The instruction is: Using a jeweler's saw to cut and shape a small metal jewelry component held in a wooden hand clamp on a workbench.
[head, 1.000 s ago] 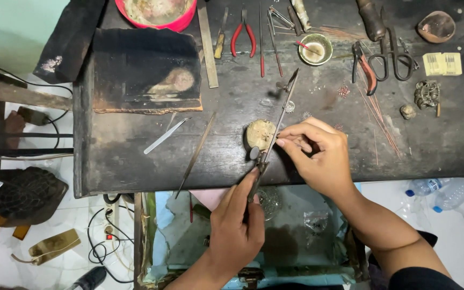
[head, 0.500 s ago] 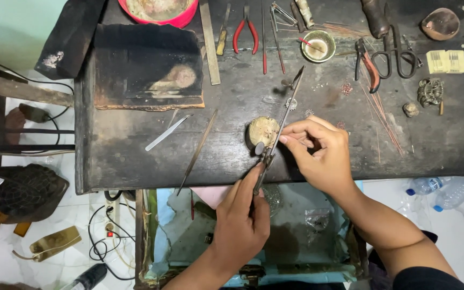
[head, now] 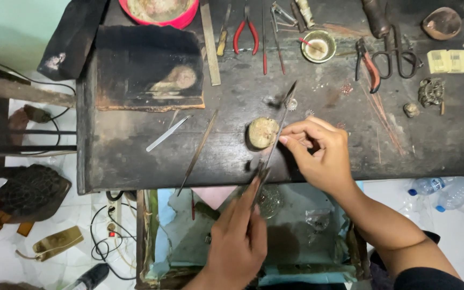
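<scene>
At the near edge of a scorched black wooden tabletop [head: 135,156], a person's left hand [head: 240,241] rises from below, its thumb and fingers pressed together around the handle end of a long, thin steel pair of tweezers [head: 275,140], which slants up and away across the board. The right hand [head: 323,153] comes in from the right, wrist resting on the tabletop edge, apparently for steadiness; its grip is pinched shut on the tweezers' mid-length, just beside a small round pale-yellow pad [head: 262,132] lying flat on the board. What, if anything, sits between the tweezer tips cannot be made out. Under both hands hangs a pale blue cloth-lined tray [head: 189,241], seemingly placed to catch whatever falls. To the left lie a slim brown metal rod [head: 198,152] and a flat silver metal strip [head: 167,133], within easy reach. Farther back rests a charred black block with a pale burnt patch [head: 149,67]. Along the far side stand red-handled pliers [head: 245,29], a small round brass cup [head: 318,46], dark iron shears [head: 398,51] and a red-rimmed bowl [head: 159,11], parked clear of the work.
</scene>
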